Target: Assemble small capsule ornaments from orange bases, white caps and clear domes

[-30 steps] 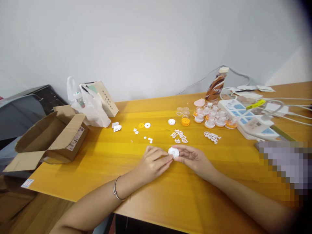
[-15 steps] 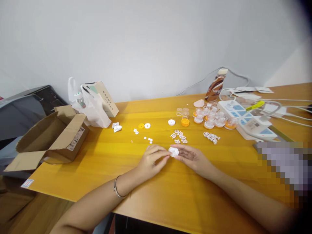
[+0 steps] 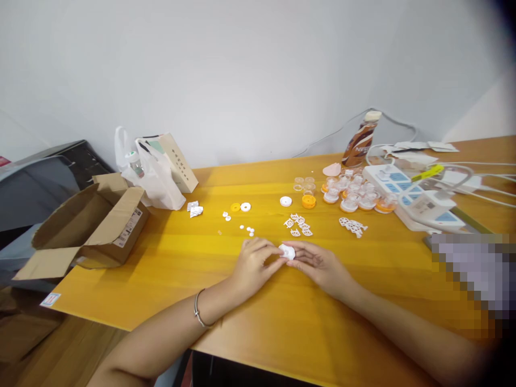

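Between my two hands, above the wooden table [image 3: 250, 301], is a small white plastic piece [image 3: 287, 251]; its exact kind is too small to make out. My left hand [image 3: 258, 266] pinches its left side with thumb and fingertips. On its right side, the fingers and thumb of my right hand [image 3: 320, 266] are closed on it. Just beyond lie several white wheel-shaped pieces [image 3: 299, 224]. A white disc [image 3: 286, 201] and a stack of orange discs [image 3: 308, 201] sit farther back. Small white round pieces [image 3: 250, 231] lie left of my hands.
Clear-topped round assemblies with white and orange bases [image 3: 349, 201] cluster before a power strip [image 3: 403, 188] and a brown bottle [image 3: 358, 141]. More white openwork pieces [image 3: 353, 226] lie at right. An open cardboard box [image 3: 116, 231] and a white plastic bag [image 3: 161, 185] stand at left.
My left thumb and fingers have shifted slightly on the white piece, which looks turned a little. The whole view has moved slightly; other things stay in place.
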Demonstrator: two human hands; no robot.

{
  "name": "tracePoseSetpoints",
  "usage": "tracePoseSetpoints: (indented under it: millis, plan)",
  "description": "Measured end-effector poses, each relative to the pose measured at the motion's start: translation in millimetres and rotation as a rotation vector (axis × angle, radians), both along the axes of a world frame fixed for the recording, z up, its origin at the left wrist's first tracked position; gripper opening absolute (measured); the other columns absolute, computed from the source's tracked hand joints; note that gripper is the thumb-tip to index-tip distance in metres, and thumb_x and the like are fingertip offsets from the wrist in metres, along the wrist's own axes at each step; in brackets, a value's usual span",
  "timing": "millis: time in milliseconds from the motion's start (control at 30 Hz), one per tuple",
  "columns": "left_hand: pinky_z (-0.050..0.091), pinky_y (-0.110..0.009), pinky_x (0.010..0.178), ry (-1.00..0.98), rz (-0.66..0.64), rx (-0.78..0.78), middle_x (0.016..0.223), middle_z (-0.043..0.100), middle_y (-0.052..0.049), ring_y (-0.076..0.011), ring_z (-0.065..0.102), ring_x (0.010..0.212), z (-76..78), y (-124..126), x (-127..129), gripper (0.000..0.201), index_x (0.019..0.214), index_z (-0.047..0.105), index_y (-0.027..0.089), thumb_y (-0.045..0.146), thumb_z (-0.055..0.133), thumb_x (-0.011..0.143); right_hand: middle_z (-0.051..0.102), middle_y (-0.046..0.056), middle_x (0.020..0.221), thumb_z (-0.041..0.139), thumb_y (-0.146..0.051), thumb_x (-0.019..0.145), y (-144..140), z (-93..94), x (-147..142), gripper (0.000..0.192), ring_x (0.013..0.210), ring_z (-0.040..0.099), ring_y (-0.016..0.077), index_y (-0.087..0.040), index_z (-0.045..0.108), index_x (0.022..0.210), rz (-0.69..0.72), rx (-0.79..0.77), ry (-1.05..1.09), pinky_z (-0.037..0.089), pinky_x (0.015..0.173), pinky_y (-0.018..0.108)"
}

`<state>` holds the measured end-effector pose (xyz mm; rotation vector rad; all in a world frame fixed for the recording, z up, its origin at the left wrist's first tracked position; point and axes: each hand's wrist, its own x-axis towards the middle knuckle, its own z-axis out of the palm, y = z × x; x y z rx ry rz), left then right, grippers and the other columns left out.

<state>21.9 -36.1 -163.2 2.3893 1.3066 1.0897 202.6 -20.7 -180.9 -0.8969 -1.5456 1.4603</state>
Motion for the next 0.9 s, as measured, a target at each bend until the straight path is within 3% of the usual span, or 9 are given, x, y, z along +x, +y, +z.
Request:
tracePoseSetpoints:
  millis: [300, 467, 600, 700, 800, 900]
  plan:
    - [0.042, -0.030, 0.070, -0.054, -0.069, 0.002, 0.081, 0.066, -0.003, -0.0140, 0.058, 0.075, -2.8, -1.7, 1.6, 0.012, 0.086, 0.066, 0.019, 0.023, 0.058, 0.080, 0.068, 0.006, 0.096, 0.068, -0.039, 0.068, 3.6, 2.9, 2.2, 0.045, 0.088, 0.063, 0.0197, -0.022, 0.060, 0.108, 0.019, -0.023, -0.026, 0.048, 0.088, 0.040]
    - [0.046, -0.030, 0.072, -0.162, -0.069, 0.023, 0.083, 0.064, -0.006, -0.0141, 0.058, 0.077, 11.8, 6.1, -2.3, 0.016, 0.091, 0.065, 0.017, 0.024, 0.055, 0.081, 0.067, 0.007, 0.098, 0.066, -0.039, 0.070, 6.6, 2.4, 6.9, 0.044, 0.090, 0.062, 0.0196, -0.022, 0.058, 0.110, 0.072, -0.028, -0.030, 0.046, 0.089, 0.040]
    - [0.047, -0.029, 0.076, -0.128, -0.089, -0.008, 0.089, 0.063, -0.006, -0.0144, 0.058, 0.084, 30.2, 42.4, 7.3, 0.018, 0.095, 0.062, 0.016, 0.025, 0.052, 0.082, 0.065, 0.007, 0.101, 0.066, -0.037, 0.071, 8.2, 2.0, 8.8, 0.043, 0.094, 0.061, 0.0198, -0.022, 0.057, 0.110, 0.110, -0.039, -0.005, 0.044, 0.092, 0.041]
    - [0.046, -0.031, 0.083, 0.040, -0.140, -0.050, 0.100, 0.062, -0.008, -0.0174, 0.057, 0.093, 39.6, 83.5, 29.4, 0.027, 0.104, 0.057, 0.015, 0.028, 0.054, 0.081, 0.066, 0.007, 0.098, 0.066, -0.038, 0.070, 7.4, 4.5, 9.1, 0.043, 0.091, 0.061, 0.0190, -0.022, 0.058, 0.109, 0.105, -0.063, -0.018, 0.045, 0.091, 0.041]
    - [0.040, -0.035, 0.092, 0.182, -0.133, -0.092, 0.111, 0.058, -0.011, -0.0220, 0.052, 0.105, 40.8, 119.2, 57.6, 0.035, 0.111, 0.052, 0.014, 0.028, 0.056, 0.079, 0.066, 0.006, 0.093, 0.067, -0.038, 0.069, 6.1, 6.8, 9.2, 0.043, 0.086, 0.062, 0.0175, -0.022, 0.059, 0.107, 0.110, -0.085, -0.042, 0.046, 0.089, 0.040]
    - [0.037, -0.040, 0.094, 0.198, -0.106, -0.163, 0.114, 0.055, -0.015, -0.0267, 0.051, 0.108, 35.6, 140.2, 80.4, 0.040, 0.113, 0.050, 0.012, 0.026, 0.058, 0.077, 0.066, 0.005, 0.091, 0.067, -0.037, 0.069, 6.0, 5.9, 9.6, 0.043, 0.084, 0.062, 0.0164, -0.022, 0.058, 0.108, 0.119, -0.092, -0.044, 0.046, 0.088, 0.039]
